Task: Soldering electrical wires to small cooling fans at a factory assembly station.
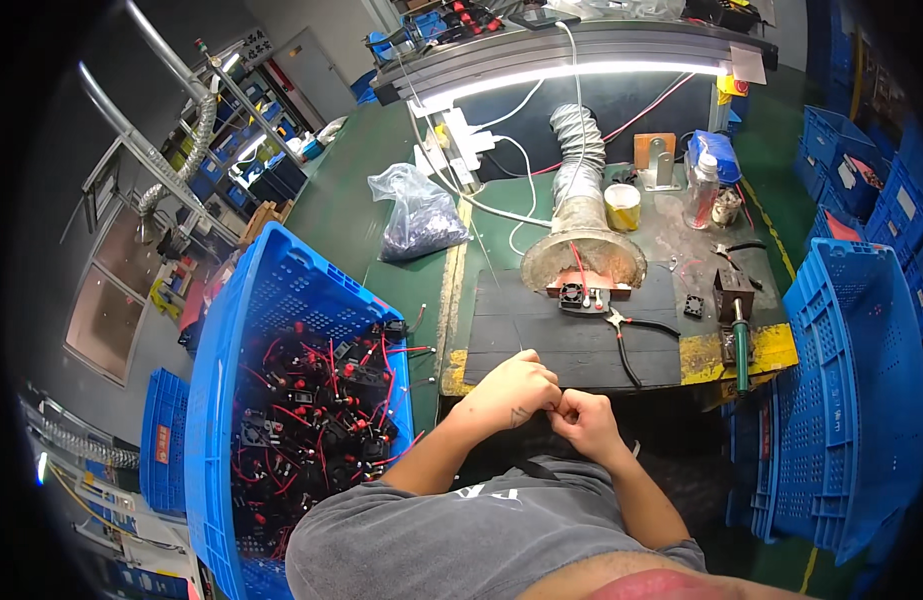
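Observation:
My left hand (516, 388) and my right hand (586, 422) meet at the front edge of the bench, close to my shirt. Both are closed, fingertips pinched together, and whatever they hold is hidden by the fingers. From above, a thin wire (496, 285) slants down to the knuckles of my left hand; I cannot tell if it is gripped. Beyond the hands lies a dark mat (506, 330). On it are a small black fan with red leads (573, 296), set before a fume-duct hood (581, 232), and pliers with black handles (626, 345).
To the left, a blue crate (281, 262) holds many fan parts with red wires. A clear bag (421, 222) sits behind it. A green-handled soldering iron (740, 350) in its stand, a loose small fan (693, 305), cutters (736, 250) and a bottle (701, 192) occupy the right side.

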A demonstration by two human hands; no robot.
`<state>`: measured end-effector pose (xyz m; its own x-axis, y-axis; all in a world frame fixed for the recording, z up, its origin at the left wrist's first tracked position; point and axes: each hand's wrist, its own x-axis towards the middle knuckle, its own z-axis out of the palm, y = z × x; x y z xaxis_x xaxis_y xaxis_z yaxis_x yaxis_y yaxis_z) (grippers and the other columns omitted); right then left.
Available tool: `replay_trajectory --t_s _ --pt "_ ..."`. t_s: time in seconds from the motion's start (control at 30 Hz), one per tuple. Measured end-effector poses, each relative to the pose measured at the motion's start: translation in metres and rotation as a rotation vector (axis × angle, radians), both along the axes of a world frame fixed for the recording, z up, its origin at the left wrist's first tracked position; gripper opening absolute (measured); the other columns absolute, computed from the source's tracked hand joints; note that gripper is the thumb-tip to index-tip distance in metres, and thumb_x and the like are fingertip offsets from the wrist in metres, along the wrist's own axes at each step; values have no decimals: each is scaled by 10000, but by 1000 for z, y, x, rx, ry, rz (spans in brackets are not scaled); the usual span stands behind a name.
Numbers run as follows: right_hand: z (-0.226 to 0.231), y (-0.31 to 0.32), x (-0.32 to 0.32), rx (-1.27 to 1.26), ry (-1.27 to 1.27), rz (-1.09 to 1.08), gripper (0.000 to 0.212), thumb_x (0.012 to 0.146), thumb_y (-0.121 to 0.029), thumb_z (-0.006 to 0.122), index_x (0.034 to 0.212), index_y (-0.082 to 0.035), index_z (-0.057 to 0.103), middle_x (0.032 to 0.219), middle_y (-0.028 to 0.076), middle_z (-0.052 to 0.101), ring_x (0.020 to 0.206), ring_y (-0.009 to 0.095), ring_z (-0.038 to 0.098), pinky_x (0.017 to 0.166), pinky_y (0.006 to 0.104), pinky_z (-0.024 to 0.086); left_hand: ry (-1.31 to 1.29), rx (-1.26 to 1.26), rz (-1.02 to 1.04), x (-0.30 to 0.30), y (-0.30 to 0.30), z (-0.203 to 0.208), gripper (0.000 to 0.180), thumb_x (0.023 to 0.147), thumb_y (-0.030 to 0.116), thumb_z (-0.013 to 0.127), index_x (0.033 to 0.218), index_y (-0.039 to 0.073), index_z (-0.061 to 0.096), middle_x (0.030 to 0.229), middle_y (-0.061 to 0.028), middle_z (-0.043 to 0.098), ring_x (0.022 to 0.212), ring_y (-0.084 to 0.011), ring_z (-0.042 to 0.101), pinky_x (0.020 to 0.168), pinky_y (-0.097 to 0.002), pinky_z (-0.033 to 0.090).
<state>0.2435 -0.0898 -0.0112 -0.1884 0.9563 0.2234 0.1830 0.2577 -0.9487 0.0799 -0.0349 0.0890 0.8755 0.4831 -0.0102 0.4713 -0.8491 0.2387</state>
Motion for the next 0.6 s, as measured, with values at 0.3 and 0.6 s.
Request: replay_trajectory --t_s 0.3,0.6 --pt "-45 -7 -17 -175 113 80 150 765 -77 711 721 17 603 585 54 606 528 75 549 520 243 459 171 -146 20 -1 14 -41 119 629 210 658 646 94 680 642 -158 625 645 -360 623 587 -438 491" --pt "-87 -41 12 -330 69 58 147 777 -92 708 733 19 622 608 59 630 540 88 569 531 258 471 193 -297 -25 28 -5 -99 97 629 148 670 688 87 718 695 -159 665 688 -341 657 638 -414 523"
